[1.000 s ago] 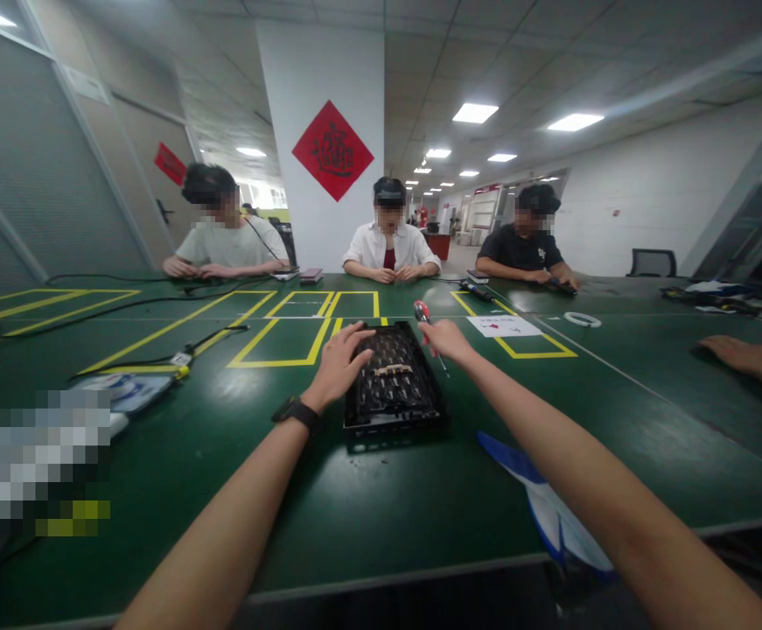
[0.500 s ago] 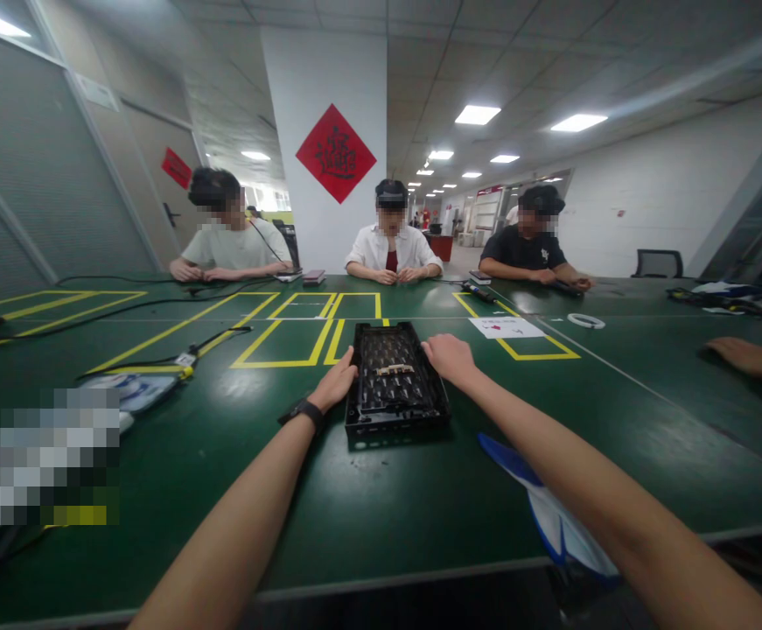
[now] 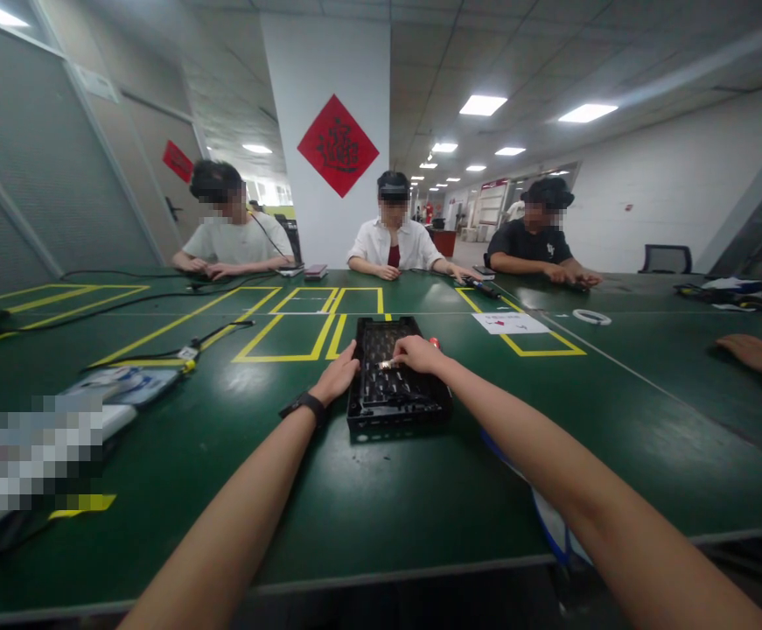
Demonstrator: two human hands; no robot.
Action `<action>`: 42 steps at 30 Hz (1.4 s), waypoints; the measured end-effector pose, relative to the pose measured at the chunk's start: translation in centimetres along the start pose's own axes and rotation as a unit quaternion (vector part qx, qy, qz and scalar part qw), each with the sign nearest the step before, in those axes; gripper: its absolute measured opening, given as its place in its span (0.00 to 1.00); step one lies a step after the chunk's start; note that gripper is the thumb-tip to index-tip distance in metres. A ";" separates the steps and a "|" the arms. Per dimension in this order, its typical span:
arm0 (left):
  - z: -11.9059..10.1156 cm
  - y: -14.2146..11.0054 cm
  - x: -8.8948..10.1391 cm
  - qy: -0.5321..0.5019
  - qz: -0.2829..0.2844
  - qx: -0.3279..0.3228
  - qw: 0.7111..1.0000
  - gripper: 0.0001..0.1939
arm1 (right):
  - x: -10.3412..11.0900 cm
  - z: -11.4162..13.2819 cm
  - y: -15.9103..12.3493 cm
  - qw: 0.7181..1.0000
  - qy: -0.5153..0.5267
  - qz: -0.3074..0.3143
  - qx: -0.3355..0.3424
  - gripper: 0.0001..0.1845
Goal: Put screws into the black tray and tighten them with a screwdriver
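Black tray (image 3: 399, 417): on the table (image 3: 328, 525), near side, centre.
Strip (image 3: 387, 364): inside the tray, right end at the fingertips.
Right hand (image 3: 418, 353): fingers closed on the strip; wrist over the right wall, partly hiding a red knob (image 3: 434, 343).
Left hand (image 3: 339, 376): against the left wall, fingers straight.
Paper (image 3: 510, 324), ring (image 3: 591, 317): farther right.
Bag (image 3: 549, 518): near right, partly behind the forearm.
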State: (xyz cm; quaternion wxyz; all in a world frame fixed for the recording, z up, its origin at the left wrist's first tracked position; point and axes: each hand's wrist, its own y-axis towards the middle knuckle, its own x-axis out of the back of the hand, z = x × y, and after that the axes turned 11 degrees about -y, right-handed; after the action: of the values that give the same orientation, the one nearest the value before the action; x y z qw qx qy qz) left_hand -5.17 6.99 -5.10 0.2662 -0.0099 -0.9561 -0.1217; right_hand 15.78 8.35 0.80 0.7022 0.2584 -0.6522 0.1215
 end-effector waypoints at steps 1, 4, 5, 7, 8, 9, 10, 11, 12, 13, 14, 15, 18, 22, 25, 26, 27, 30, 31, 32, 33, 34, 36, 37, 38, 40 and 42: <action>0.0 0.1 0.0 0.001 0.000 -0.001 1.000 0.33 | 0.2 0.0 -0.2 1.000 0.008 -0.006 0.000 0.08; -0.1 0.3 0.0 0.003 -0.001 -0.011 1.000 0.33 | 0.7 0.4 -1.6 0.996 0.086 -0.033 0.022 0.12; -0.1 0.4 0.0 0.003 -0.003 -0.013 1.000 0.33 | 0.8 0.7 -2.4 0.987 0.153 -0.037 0.044 0.13; -0.2 0.4 -0.1 0.006 -0.006 -0.012 1.000 0.32 | 0.9 1.4 -3.9 0.953 0.286 -0.015 0.099 0.16; -0.2 0.4 -0.1 0.007 -0.009 -0.010 1.000 0.32 | 1.0 1.8 -4.7 0.936 0.330 0.001 0.119 0.17; -0.2 0.4 -0.1 0.007 -0.012 -0.009 1.000 0.32 | 1.1 2.2 -5.4 0.926 0.354 0.018 0.132 0.18; -0.2 0.3 -0.1 0.006 -0.014 -0.010 1.000 0.32 | 1.3 2.6 -6.0 0.920 0.365 0.033 0.141 0.19; -0.2 0.3 -0.2 0.004 -0.016 -0.013 1.000 0.32 | 1.4 2.9 -6.5 0.918 0.364 0.046 0.148 0.19; -0.2 0.3 -0.2 0.002 -0.017 -0.016 1.000 0.32 | 1.7 3.1 -6.9 0.919 0.357 0.057 0.156 0.19; -0.2 0.3 -0.2 0.001 -0.017 -0.020 1.000 0.32 | 1.9 3.4 -7.2 0.922 0.345 0.063 0.164 0.19; -0.2 0.3 -0.2 0.000 -0.017 -0.024 1.000 0.32 | 2.1 3.5 -7.4 0.926 0.329 0.063 0.172 0.18; -0.2 0.3 -0.2 0.000 -0.016 -0.026 1.000 0.32 | 2.4 3.7 -7.6 0.932 0.310 0.057 0.181 0.17; -0.5 0.2 -0.1 0.002 -0.014 -0.025 1.000 0.32 | 2.7 3.8 -7.7 0.947 0.246 0.031 0.202 0.15; -0.9 0.0 -0.2 0.001 -0.016 -0.022 1.000 0.32 | 2.7 3.5 -7.6 0.952 0.218 0.033 0.212 0.14; -1.1 -0.1 -0.2 0.000 -0.017 -0.021 1.000 0.32 | 2.6 3.3 -7.7 0.950 0.229 0.036 0.210 0.15; -1.1 -0.1 -0.2 0.001 -0.017 -0.021 1.000 0.32 | 2.6 3.3 -7.7 0.950 0.233 0.035 0.207 0.15; -1.1 -0.1 -0.2 0.002 -0.018 -0.021 1.000 0.32 | 2.6 3.2 -7.7 0.950 0.235 0.036 0.204 0.15; -1.0 -0.1 -0.1 0.007 -0.023 -0.030 0.999 0.31 | 2.6 3.3 -7.7 0.950 0.239 0.045 0.199 0.15; -1.0 -0.1 -0.1 0.010 -0.025 -0.033 0.999 0.31 | 2.6 3.3 -7.7 0.949 0.238 0.049 0.201 0.15; -1.0 -0.1 -0.1 0.013 -0.027 -0.035 0.999 0.31 | 2.5 3.4 -7.8 0.949 0.236 0.052 0.204 0.14; -0.9 0.0 -0.1 0.016 -0.028 -0.036 0.999 0.31 | 2.5 3.4 -7.8 0.948 0.233 0.054 0.208 0.14; -0.9 0.0 -0.1 0.020 -0.027 -0.037 0.999 0.31 | 2.5 3.4 -7.7 0.948 0.231 0.054 0.210 0.14; -0.8 0.1 -0.1 0.026 -0.023 -0.038 0.999 0.31 | 2.5 3.4 -7.7 0.948 0.228 0.053 0.215 0.14; -0.7 0.1 -0.1 0.028 -0.020 -0.039 0.999 0.31 | 2.4 3.4 -7.7 0.948 0.228 0.052 0.216 0.14; -0.7 0.1 -0.1 0.028 -0.019 -0.039 0.999 0.31 | 2.4 3.3 -7.7 0.948 0.228 0.050 0.218 0.14; -0.6 0.1 -0.1 0.028 -0.019 -0.038 0.999 0.31 | 2.3 3.3 -7.6 0.946 0.233 0.045 0.222 0.14; -0.6 0.1 -0.1 0.026 -0.021 -0.037 0.999 0.31 | 2.2 3.2 -7.6 0.943 0.243 0.044 0.221 0.15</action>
State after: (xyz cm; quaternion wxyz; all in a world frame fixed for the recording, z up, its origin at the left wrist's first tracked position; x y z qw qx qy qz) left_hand -4.79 6.98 -4.59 0.2875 0.0035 -0.9438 -0.1632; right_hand 17.17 -0.03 1.48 0.7588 0.3405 -0.4291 0.3524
